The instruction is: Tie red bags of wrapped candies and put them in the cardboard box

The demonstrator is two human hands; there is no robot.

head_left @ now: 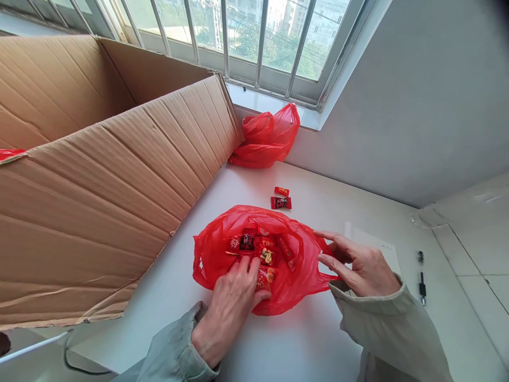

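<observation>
A red plastic bag (298, 286) lies with its mouth spread on the white table, holding several wrapped candies (266, 257) in red, black and gold. My left hand (234, 300) reaches over the near rim into the bag. Its fingers are stretched out onto the candies, with the thumb apart, beside a red candy packet (265, 277). At the bag's right side, my right hand (360, 264) touches the rim near a handle, thumb and forefinger apart. Beyond the bag lie two loose candies, a dark red one (281, 202) and a small red one (282, 191).
A large open cardboard box (119, 191) takes up the left side. Another red plastic bag (266, 143) rests by the box's far corner, below the barred window. To the right are a black pen (422, 289) and a white flat item (382, 249) partly behind my right hand.
</observation>
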